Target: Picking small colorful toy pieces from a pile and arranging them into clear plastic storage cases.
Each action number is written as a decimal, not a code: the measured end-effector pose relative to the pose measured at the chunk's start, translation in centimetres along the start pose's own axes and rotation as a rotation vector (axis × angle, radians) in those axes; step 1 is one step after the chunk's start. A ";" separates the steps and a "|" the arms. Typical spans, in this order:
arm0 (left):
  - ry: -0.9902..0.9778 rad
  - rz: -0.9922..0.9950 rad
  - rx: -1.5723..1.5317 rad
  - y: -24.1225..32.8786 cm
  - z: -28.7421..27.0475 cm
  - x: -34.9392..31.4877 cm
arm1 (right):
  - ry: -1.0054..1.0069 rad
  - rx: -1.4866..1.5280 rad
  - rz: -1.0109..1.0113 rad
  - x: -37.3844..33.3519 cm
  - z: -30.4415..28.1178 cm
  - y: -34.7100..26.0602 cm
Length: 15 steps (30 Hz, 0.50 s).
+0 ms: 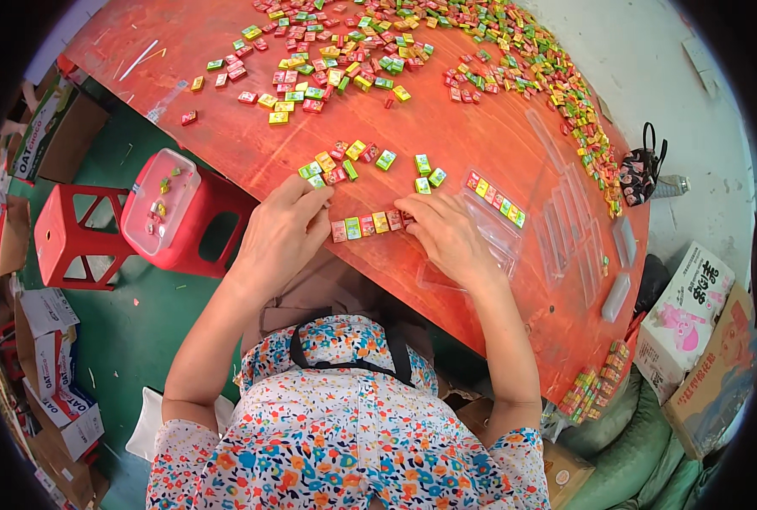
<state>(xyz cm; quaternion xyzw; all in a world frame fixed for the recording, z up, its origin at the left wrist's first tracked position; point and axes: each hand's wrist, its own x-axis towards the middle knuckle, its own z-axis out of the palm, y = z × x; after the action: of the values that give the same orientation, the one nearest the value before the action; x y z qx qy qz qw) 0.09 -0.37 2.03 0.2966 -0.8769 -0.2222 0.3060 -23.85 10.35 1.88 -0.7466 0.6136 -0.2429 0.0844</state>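
Small wrapped candy blocks [368,225], glossy little rectangles in red, green and yellow, lie in a short straight row near the table's close edge, and both hands frame that row from my view. The left hand [283,229] lies palm down with its fingers loosely spread, fingertips touching a few loose blocks [323,174] at the row's left end. The right hand [446,234] is also palm down, fingers held close together, tips pressing on the row's right end; I think it pinches nothing, though the fingertips are too small to be sure.

Just right of that hand sits a clear plastic tray [493,221], thin and shiny, with a line of blocks already set along its far side. More empty clear trays [565,225] lie beyond it, overlapping (their edges barely show against the wood).

The table [446,144] is a worn, red-painted board, scuffed pale in spots. A broad scatter of candy blocks [344,51] covers its far part, and a thick band [557,76] follows the right edge. Bare wood stays open between scatter and row.

To the left, beyond the table edge, a red plastic stool [98,229] stands on green floor, bearing a lidded clear box [159,204]. Cardboard cartons [701,331] crowd the right side.
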 end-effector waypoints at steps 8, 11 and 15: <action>-0.059 -0.340 -0.201 1.0 -0.4 -1.7 | -0.033 0.041 0.033 0.1 0.2 -0.4; -0.099 -0.349 -0.131 0.6 0.6 -2.0 | -0.031 0.053 0.019 0.0 0.1 -0.1; -0.117 -0.275 -0.141 0.3 0.1 -2.5 | -0.043 0.083 0.030 -0.1 0.1 -0.1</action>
<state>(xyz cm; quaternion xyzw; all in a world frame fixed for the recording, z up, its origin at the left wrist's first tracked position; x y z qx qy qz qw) 1.47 1.50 1.12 0.3783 -0.8266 -0.3399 0.2411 -23.78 10.48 1.81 -0.7384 0.6119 -0.2508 0.1323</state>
